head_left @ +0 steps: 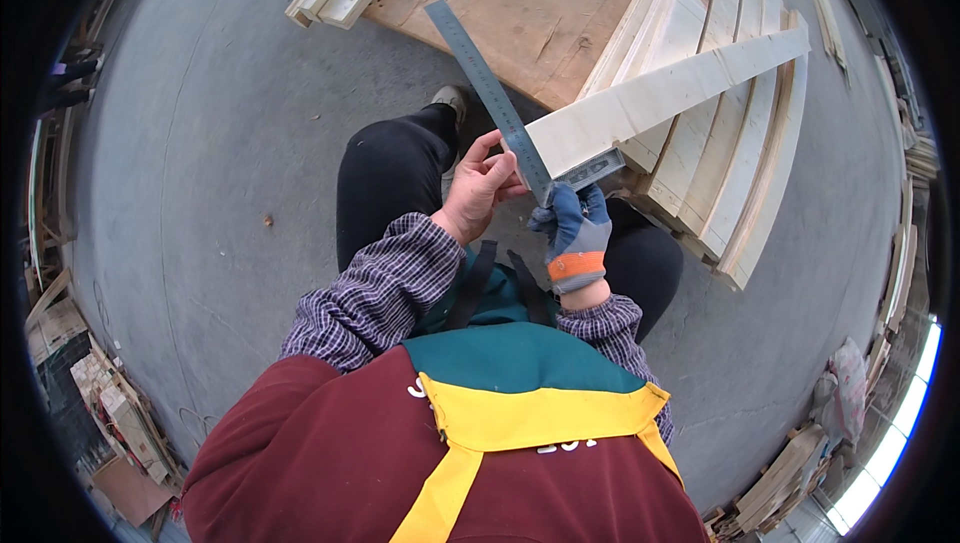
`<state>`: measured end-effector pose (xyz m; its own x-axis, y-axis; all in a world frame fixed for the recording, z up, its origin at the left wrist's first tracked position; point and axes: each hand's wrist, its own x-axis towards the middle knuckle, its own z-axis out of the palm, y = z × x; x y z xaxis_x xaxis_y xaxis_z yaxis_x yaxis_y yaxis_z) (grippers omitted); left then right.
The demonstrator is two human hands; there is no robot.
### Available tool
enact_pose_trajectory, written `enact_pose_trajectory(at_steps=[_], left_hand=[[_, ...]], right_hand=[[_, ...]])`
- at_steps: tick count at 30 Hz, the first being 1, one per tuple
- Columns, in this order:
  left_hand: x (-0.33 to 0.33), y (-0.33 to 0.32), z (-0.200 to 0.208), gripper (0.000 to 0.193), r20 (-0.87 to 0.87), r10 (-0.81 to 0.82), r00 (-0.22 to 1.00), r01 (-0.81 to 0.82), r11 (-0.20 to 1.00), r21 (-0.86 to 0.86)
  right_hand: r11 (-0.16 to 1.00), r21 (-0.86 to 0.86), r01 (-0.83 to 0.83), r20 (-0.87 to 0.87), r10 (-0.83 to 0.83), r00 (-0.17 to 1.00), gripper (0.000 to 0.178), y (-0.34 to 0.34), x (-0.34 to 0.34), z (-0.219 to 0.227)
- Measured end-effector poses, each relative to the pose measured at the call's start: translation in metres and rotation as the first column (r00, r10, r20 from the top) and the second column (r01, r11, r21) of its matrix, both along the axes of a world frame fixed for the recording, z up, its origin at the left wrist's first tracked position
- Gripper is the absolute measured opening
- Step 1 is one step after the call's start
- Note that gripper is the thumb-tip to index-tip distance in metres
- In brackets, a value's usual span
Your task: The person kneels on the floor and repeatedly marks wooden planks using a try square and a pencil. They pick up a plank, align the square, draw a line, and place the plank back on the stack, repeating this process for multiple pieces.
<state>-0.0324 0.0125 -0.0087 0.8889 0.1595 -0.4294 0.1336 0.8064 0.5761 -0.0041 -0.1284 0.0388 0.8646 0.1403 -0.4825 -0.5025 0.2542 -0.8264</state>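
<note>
A worker's gloved right grip (580,228) closes on the corner of a metal square (490,88), while the bare left grip (478,191) curls at the board's near end, its exact pinch impossible to tell. The pale board (670,93) slants away over curved wooden pieces (740,168) beside a brown worktop (500,3), above a concrete floor (250,143). The step looks like checking or marking that end; the next move likely calls for keeping the blade flush.
</note>
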Motion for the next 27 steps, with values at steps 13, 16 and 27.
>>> enact_pose_trajectory(at_steps=[13, 16, 27], left_hand=[[0.006, -0.009, 0.008, 0.042, 0.004, 0.073, 0.997, -0.072, 0.976, 0.205], [0.006, -0.008, 0.007, 0.041, 0.011, 0.071, 0.997, -0.072, 0.976, 0.206], [0.005, -0.006, 0.007, 0.041, 0.054, 0.048, 0.997, -0.058, 0.979, 0.193]], right_hand=[[0.978, -0.018, 0.207, -0.005, -0.207, 0.978, 0.033, -0.027, -0.012, 0.021], [0.995, -0.028, 0.095, 0.266, -0.084, 0.96, 0.043, -0.046, -0.017, 0.041], [0.886, -0.398, -0.239, 0.322, 0.379, 0.868, 0.023, -0.022, 0.019, 0.04]])
